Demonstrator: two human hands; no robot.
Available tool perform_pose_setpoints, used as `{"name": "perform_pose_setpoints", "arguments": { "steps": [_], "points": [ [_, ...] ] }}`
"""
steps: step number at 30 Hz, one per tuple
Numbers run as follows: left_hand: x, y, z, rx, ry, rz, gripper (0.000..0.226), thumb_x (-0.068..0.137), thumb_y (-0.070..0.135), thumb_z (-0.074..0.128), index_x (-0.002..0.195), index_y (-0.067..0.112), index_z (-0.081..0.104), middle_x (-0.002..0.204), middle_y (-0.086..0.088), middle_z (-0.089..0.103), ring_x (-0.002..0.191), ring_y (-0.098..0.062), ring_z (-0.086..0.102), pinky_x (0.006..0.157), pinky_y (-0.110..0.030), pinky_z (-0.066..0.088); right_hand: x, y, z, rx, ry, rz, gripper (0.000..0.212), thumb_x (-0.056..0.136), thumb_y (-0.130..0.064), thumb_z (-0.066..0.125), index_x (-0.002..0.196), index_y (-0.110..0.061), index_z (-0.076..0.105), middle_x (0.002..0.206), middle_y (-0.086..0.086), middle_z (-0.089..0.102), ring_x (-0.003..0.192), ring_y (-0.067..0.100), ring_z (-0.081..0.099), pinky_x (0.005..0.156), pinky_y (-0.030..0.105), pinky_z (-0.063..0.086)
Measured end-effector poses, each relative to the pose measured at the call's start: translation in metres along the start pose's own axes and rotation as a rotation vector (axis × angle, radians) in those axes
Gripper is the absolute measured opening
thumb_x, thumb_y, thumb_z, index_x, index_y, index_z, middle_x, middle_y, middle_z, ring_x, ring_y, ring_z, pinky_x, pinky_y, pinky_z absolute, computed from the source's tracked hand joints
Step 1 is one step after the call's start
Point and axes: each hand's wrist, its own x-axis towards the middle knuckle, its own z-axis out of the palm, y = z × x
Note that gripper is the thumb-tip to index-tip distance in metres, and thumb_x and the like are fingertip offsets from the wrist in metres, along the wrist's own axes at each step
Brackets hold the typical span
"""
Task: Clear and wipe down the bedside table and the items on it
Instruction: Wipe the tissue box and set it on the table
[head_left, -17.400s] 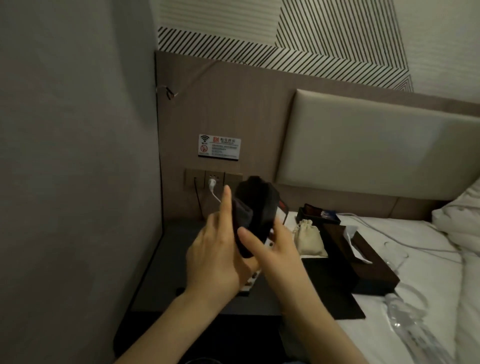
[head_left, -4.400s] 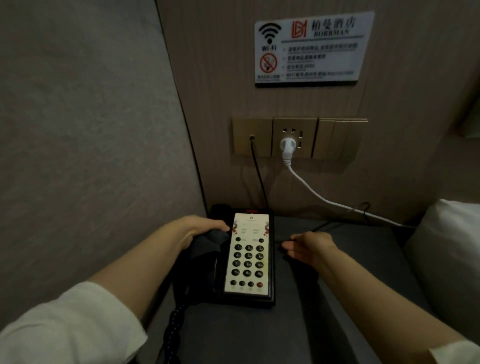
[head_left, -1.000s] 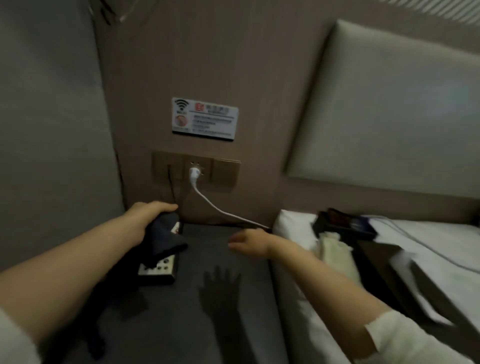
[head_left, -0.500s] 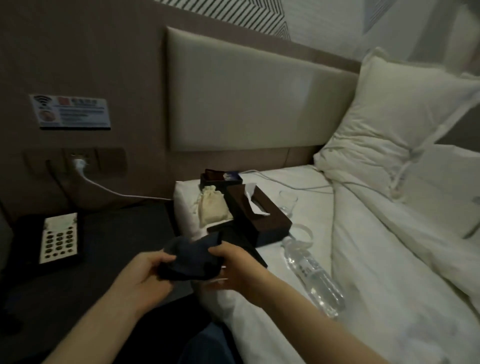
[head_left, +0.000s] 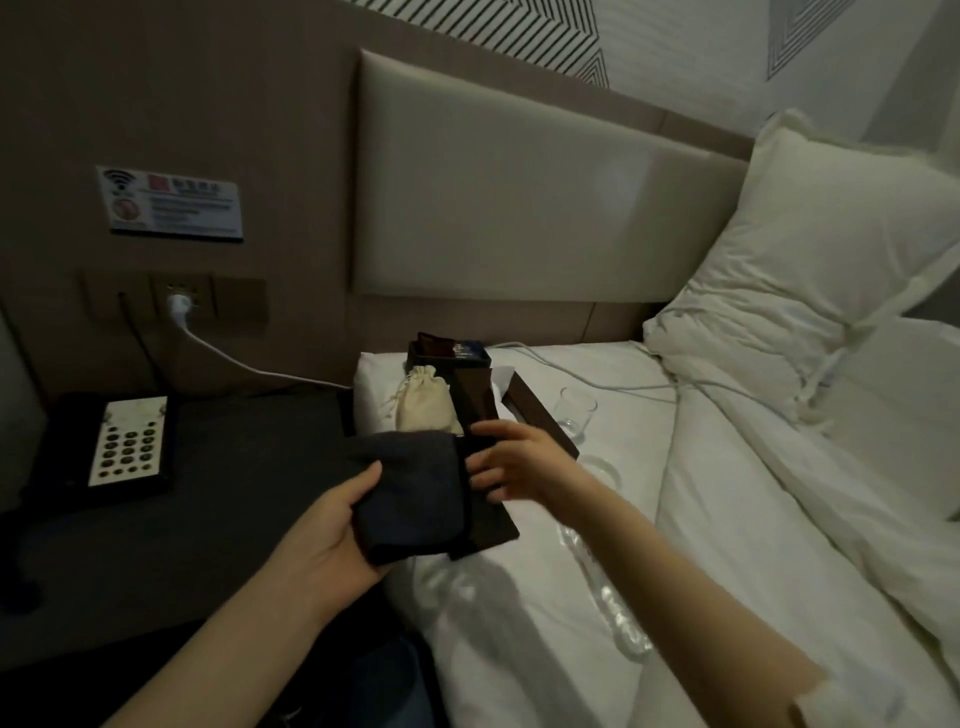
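Note:
My left hand (head_left: 337, 535) grips a folded dark cloth (head_left: 410, 493) above the seam between the dark bedside table (head_left: 234, 467) and the bed. My right hand (head_left: 519, 462) hovers just right of the cloth with fingers spread, at the near end of a dark brown tissue box (head_left: 472, 400); motion blur hides whether it touches. A black telephone (head_left: 109, 447) with a white keypad sits on the table's left. On the bed lie a beige drawstring pouch (head_left: 423, 405), a small dark tray of packets (head_left: 449, 351), a flat dark mat (head_left: 493, 530), a glass (head_left: 576, 410) and a clear bottle (head_left: 613, 597).
A white cable (head_left: 249, 364) runs from the wall socket (head_left: 179, 304) across the table's back and over the sheet. The padded headboard (head_left: 493, 182) stands behind. Pillows (head_left: 810, 270) and a duvet fill the right side.
The view stays on the bed. My right hand has come off the cloth and moved up and right toward the tissue box. My left hand still holds the cloth.

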Motion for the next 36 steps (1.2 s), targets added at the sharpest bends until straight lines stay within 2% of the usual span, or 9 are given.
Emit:
{"name": "perform_pose_setpoints", "arguments": {
  "steps": [5, 8, 12, 15, 18, 23, 27, 30, 36],
  "points": [
    [0.001, 0.004, -0.013, -0.074, 0.040, -0.010, 0.034, 0.098, 0.034, 0.045, 0.109, 0.009, 0.064, 0.095, -0.017, 0.074, 0.096, -0.033, 0.066, 0.075, -0.046, 0.055, 0.028, 0.010, -0.063, -0.695, 0.408, -0.009, 0.046, 0.083, -0.013, 0.062, 0.127, -0.010, 0.051, 0.104, 0.009, 0.062, 0.087, 0.025, 0.063, 0.064, 0.027, 0.047],
    [0.000, 0.000, -0.017, -0.091, 0.058, -0.025, 0.034, 0.098, 0.036, 0.046, 0.109, 0.009, 0.064, 0.096, -0.017, 0.074, 0.098, -0.034, 0.063, 0.065, -0.048, 0.060, 0.044, 0.024, -0.077, -1.006, 0.422, -0.007, 0.037, 0.080, -0.019, 0.065, 0.114, -0.011, 0.053, 0.103, 0.009, 0.062, 0.081, 0.021, 0.057, 0.055, 0.023, 0.040],
    [-0.001, -0.005, -0.016, -0.116, 0.047, -0.045, 0.039, 0.098, 0.036, 0.045, 0.115, 0.007, 0.063, 0.108, -0.018, 0.071, 0.104, -0.033, 0.062, 0.073, -0.048, 0.056, 0.072, 0.027, -0.070, -1.315, 0.376, -0.014, 0.063, 0.077, -0.043, 0.071, 0.126, -0.012, 0.048, 0.128, 0.012, 0.052, 0.117, 0.033, 0.048, 0.091, 0.039, 0.045],
    [-0.003, -0.001, -0.019, -0.147, 0.051, -0.046, 0.039, 0.096, 0.035, 0.047, 0.118, 0.007, 0.063, 0.112, -0.019, 0.070, 0.107, -0.034, 0.062, 0.083, -0.046, 0.054, 0.093, 0.033, -0.056, -1.349, 0.279, 0.053, 0.084, 0.071, -0.051, 0.076, 0.137, -0.012, 0.040, 0.141, 0.011, 0.043, 0.132, 0.034, 0.036, 0.106, 0.047, 0.038],
    [-0.004, 0.009, -0.027, -0.167, 0.079, -0.064, 0.040, 0.094, 0.034, 0.050, 0.119, 0.007, 0.063, 0.115, -0.019, 0.069, 0.109, -0.036, 0.062, 0.084, -0.049, 0.052, 0.114, 0.041, -0.046, -1.306, 0.268, 0.085, 0.085, 0.071, -0.046, 0.078, 0.138, -0.014, 0.038, 0.143, 0.010, 0.043, 0.133, 0.031, 0.037, 0.110, 0.052, 0.034],
    [-0.004, 0.018, -0.038, -0.147, 0.117, -0.044, 0.038, 0.092, 0.032, 0.051, 0.112, 0.004, 0.065, 0.106, -0.020, 0.071, 0.089, -0.038, 0.070, 0.080, -0.047, 0.055, 0.130, 0.046, -0.040, -1.249, 0.393, 0.060, 0.082, 0.069, -0.041, 0.080, 0.134, -0.013, 0.039, 0.133, 0.010, 0.048, 0.125, 0.031, 0.044, 0.105, 0.052, 0.040],
    [0.000, 0.020, -0.047, -0.149, 0.109, -0.063, 0.041, 0.088, 0.031, 0.052, 0.114, 0.003, 0.065, 0.113, -0.021, 0.069, 0.104, -0.036, 0.065, 0.087, -0.049, 0.048, 0.131, 0.041, -0.042, -1.159, 0.441, 0.074, 0.077, 0.073, -0.041, 0.075, 0.134, -0.014, 0.038, 0.132, 0.012, 0.048, 0.126, 0.033, 0.041, 0.104, 0.053, 0.038],
    [0.002, 0.019, -0.048, -0.150, 0.106, -0.058, 0.041, 0.085, 0.030, 0.054, 0.112, 0.002, 0.066, 0.112, -0.021, 0.070, 0.101, -0.036, 0.067, 0.087, -0.049, 0.048, 0.125, 0.034, -0.045, -1.134, 0.450, 0.052, 0.068, 0.074, -0.041, 0.074, 0.128, -0.016, 0.042, 0.129, 0.011, 0.050, 0.124, 0.032, 0.043, 0.104, 0.052, 0.039],
    [0.004, 0.013, -0.041, -0.166, 0.154, -0.055, 0.042, 0.097, 0.037, 0.045, 0.119, 0.005, 0.063, 0.111, -0.020, 0.070, 0.109, -0.036, 0.060, 0.090, -0.048, 0.046, 0.098, 0.026, -0.042, -1.117, 0.493, -0.096, 0.054, 0.071, -0.041, 0.075, 0.109, -0.017, 0.046, 0.118, 0.009, 0.054, 0.113, 0.031, 0.047, 0.095, 0.051, 0.045]
  ]
}}
